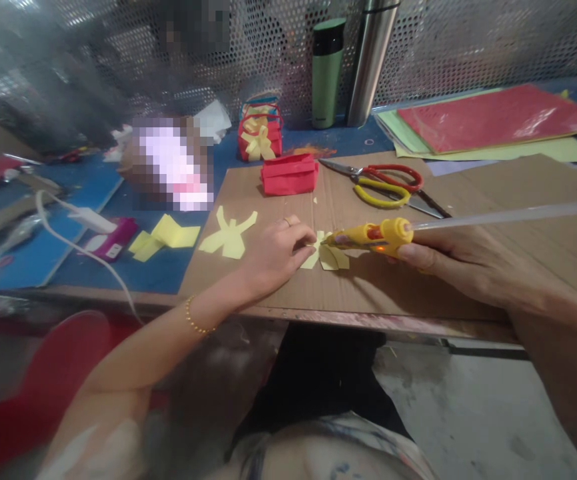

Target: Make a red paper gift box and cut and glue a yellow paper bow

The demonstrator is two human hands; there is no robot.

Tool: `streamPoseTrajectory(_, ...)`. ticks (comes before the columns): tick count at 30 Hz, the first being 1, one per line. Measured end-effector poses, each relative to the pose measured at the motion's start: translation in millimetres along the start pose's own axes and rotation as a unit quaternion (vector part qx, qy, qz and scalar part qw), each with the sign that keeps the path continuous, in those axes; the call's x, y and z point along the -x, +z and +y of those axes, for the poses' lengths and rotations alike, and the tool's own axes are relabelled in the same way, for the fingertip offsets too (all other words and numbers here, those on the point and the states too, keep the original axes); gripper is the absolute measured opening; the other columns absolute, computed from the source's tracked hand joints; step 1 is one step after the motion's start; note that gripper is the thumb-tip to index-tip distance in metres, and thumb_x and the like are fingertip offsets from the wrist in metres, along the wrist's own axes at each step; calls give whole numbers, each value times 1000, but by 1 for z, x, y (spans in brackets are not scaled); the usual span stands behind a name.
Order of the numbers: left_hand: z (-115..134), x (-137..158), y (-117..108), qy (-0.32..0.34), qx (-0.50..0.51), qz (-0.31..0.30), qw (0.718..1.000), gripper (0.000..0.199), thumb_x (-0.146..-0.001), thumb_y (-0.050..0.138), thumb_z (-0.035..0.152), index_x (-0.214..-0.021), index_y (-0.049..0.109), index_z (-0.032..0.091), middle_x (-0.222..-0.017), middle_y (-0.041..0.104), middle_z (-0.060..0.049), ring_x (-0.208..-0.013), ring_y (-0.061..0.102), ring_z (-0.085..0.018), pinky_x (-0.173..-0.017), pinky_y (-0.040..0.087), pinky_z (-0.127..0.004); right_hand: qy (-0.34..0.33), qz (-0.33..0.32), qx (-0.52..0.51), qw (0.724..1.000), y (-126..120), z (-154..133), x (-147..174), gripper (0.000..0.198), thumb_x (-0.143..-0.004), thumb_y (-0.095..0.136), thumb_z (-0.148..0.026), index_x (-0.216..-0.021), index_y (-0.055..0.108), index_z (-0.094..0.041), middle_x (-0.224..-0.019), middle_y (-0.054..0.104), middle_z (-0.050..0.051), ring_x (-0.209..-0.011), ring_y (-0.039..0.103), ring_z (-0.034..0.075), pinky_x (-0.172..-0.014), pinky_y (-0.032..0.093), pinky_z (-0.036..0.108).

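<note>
My right hand (461,263) grips a yellow glue gun (363,237) with a small orange light on its side and a long clear glue stick out of its back. Its nozzle tip touches or hovers just over a pale yellow paper cutout (334,259) on the cardboard. At that cutout's left edge, the thumb and fingers of my left hand (281,253) are closed on the paper. Left of this hand lies a similar paper cutout (229,235) with splayed strips. Beyond my hands sits a folded red paper piece (289,175).
A cardboard sheet (268,293) covers the table front. Scissors (388,183) lie behind the glue gun. At the back stand a red paper bag (261,137), a green tumbler (327,77) and a steel flask (371,67). Yellow paper (166,235) and a purple power strip (111,239) lie left.
</note>
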State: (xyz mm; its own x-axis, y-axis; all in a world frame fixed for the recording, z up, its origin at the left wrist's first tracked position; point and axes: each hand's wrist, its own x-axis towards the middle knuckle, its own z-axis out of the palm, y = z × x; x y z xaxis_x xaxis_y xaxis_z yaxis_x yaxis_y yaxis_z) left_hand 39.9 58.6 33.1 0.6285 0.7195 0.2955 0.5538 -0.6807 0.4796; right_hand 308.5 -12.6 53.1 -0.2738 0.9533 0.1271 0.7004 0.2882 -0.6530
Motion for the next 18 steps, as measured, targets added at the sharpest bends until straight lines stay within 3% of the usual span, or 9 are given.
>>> streamPoseTrajectory(18, -1, 0, 1, 10, -6, 1, 1000, 6, -91, 65, 12, -90, 65, 19, -88, 64, -2, -81, 58, -17, -79, 45, -33, 9, 16, 23, 1000, -3, 3, 0, 65, -90, 42, -78, -72, 72, -23, -62, 61, 1, -58, 57, 20, -52, 41, 29)
